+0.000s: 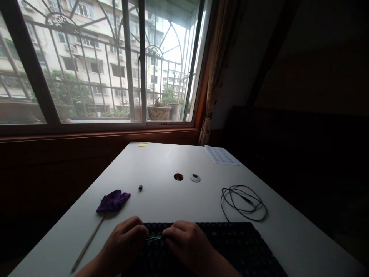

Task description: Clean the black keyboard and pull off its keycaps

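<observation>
A black keyboard lies at the near side of the white desk, partly covered by my hands. Over its left half, my left hand is closed in a pinch on one end of a thin, pale greenish forked piece. The fingers of my right hand pinch its other end. Only the short middle stretch shows between the fingertips, so its exact kind is unclear. Both hands are low over the keys; whether they rest on them is hard to see in the dim light.
Left of the keyboard lie a purple cloth, a thin stick and a small black USB receiver. A coiled black cable lies right. Farther back are a desk hole, its round cover, a printed sheet and yellow notes.
</observation>
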The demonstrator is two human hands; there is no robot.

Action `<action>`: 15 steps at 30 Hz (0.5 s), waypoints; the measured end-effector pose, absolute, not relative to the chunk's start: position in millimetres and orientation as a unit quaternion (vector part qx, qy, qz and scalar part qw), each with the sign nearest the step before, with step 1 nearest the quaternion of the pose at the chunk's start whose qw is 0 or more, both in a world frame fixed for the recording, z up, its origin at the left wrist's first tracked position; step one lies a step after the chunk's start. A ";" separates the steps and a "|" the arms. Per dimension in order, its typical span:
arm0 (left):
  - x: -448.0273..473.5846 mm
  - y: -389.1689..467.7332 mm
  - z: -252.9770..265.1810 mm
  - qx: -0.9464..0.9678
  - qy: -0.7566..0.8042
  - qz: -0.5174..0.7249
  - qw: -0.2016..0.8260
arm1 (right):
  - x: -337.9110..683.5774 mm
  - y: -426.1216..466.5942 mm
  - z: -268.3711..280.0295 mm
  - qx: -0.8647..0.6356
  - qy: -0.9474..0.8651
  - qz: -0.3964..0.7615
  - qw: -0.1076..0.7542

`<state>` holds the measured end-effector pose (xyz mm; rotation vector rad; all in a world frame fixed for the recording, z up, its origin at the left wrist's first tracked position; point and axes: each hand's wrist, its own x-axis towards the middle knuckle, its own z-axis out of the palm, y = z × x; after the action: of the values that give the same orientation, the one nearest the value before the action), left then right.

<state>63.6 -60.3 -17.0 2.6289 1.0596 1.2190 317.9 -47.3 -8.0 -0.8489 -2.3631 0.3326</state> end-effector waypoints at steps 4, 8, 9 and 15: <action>65.5 -58.9 -14.0 0.851 0.348 0.394 0.019 | 318.8 -47.8 -9.2 -0.326 -0.882 0.137 0.313; 66.2 -56.8 -16.1 0.849 0.352 0.392 0.027 | 319.3 -47.5 -10.5 -0.319 -0.881 0.143 0.320; 66.1 -56.3 -16.9 0.849 0.350 0.394 0.032 | 319.4 -47.1 -10.8 -0.316 -0.880 0.146 0.322; 64.9 -55.8 -17.6 0.849 0.344 0.399 0.044 | 320.2 -44.3 -15.0 -0.308 -0.881 0.146 0.327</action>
<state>64.9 -55.8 -17.6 2.5949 1.0507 1.2180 320.2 -44.3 -15.0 -0.8072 -2.3080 0.3828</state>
